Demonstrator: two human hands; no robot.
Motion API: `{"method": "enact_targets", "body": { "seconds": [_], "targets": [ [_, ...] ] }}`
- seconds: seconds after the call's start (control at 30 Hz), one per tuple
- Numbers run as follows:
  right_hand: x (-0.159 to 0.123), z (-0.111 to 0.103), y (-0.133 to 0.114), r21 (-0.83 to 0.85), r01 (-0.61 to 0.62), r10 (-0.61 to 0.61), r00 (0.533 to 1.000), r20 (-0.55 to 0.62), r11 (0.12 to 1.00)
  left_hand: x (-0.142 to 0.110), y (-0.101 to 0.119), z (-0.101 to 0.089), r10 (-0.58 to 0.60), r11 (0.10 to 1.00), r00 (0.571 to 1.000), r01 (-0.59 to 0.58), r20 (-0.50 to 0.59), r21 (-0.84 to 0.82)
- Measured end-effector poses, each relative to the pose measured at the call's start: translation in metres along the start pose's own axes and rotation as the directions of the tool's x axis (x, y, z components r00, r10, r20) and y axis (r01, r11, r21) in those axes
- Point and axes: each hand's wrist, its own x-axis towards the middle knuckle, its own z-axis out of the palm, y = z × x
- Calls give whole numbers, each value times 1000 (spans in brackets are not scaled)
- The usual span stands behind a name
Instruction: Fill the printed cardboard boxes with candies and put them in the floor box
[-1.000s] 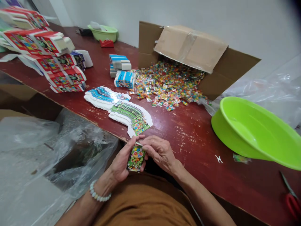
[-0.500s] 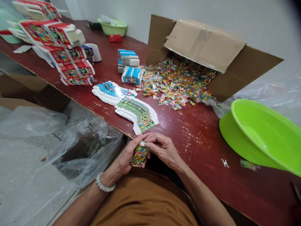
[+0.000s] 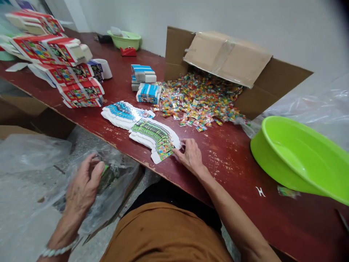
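Observation:
My right hand [image 3: 189, 156] is at the near right end of a fan of flat green printed cartons [image 3: 152, 133]. Its thumb lies on the printed face and its fingers curl at the edge, pinching the end carton. My left hand [image 3: 84, 183], a bead bracelet on its wrist, is over a clear plastic-lined box [image 3: 117, 185] below the table edge. Its thumb and fingers are apart. A small green carton [image 3: 105, 170], blurred and partly hidden, shows just beyond the thumb. Flat blue cartons [image 3: 122, 111] lie fanned out beyond the green ones.
Wrapped candies [image 3: 196, 102] spill from a tipped cardboard box [image 3: 226, 58] at the back. A green basin [image 3: 272, 156] stands at right. Red carton stacks [image 3: 79, 87] and banded blue bundles [image 3: 148, 93] sit on the red table [image 3: 218, 174]. A red tape dispenser [image 3: 128, 51] is farther back.
Both hands were together on a small green carton at my waist. They have parted: the left moved down-left over the plastic-lined box and released the carton; the right reached to the green fan.

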Motion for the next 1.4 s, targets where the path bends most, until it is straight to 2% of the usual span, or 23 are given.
{"method": "enact_targets", "body": {
  "seconds": [0.03,0.1,0.17,0.23,0.3,0.4,0.47,0.57,0.63,0.77,0.87,0.97,1.0,1.07,1.13,1.17,1.23,1.33,1.4],
  "targets": [
    [1,3,1,-81,-26,26,1000,8,996,1,-4,1,20,999,1000,-20,-5,37],
    [0,8,0,-175,-67,72,997,22,982,-4,5,11,86,996,996,-86,15,-1],
    [-3,10,-2,-178,-92,99,995,33,980,-12,33,30,255,967,967,-255,-3,-11],
    [-3,9,-3,-138,-109,117,992,45,984,-19,64,51,425,905,905,-425,16,2],
    [0,7,-2,-107,-115,122,990,67,988,-23,88,68,487,865,870,-493,81,96],
    [3,6,0,-70,-120,126,988,87,990,-25,101,80,477,819,860,-510,182,263],
    [2,6,2,-24,-126,127,989,77,992,-25,100,81,475,802,860,-511,188,309],
    [-2,7,6,72,-98,93,993,72,993,-25,96,78,473,802,870,-490,139,341],
    [-4,8,8,97,-59,53,996,65,994,-24,96,76,478,792,864,-502,158,347],
    [-6,8,8,-24,-11,13,999,50,1000,-19,94,71,467,804,851,-522,241,285],
    [-6,9,7,-29,-19,21,997,75,999,-17,92,71,420,881,873,-458,246,122],
    [-7,10,7,132,-69,62,997,51,989,-20,92,74,268,953,927,-214,263,-214],
    [-7,10,7,227,-90,80,995,55,970,-22,92,75,209,926,935,-94,288,-367],
    [-9,9,6,470,-125,82,990,112,874,-25,94,74,122,763,921,151,370,-628],
    [-12,5,2,679,-154,42,983,178,718,-28,97,69,77,584,872,353,483,-731],
    [-14,2,0,745,-163,24,981,194,647,-30,98,64,71,537,836,427,544,-727],
    [-17,-7,-6,805,-163,-2,980,199,570,-31,100,52,133,520,734,520,665,-678],
    [-22,-22,-16,820,-124,-131,963,235,559,-31,103,36,360,520,515,581,778,-626],
    [-26,-30,-24,805,-80,-258,925,280,587,-33,106,33,481,530,350,614,804,-585]
  ]
}}
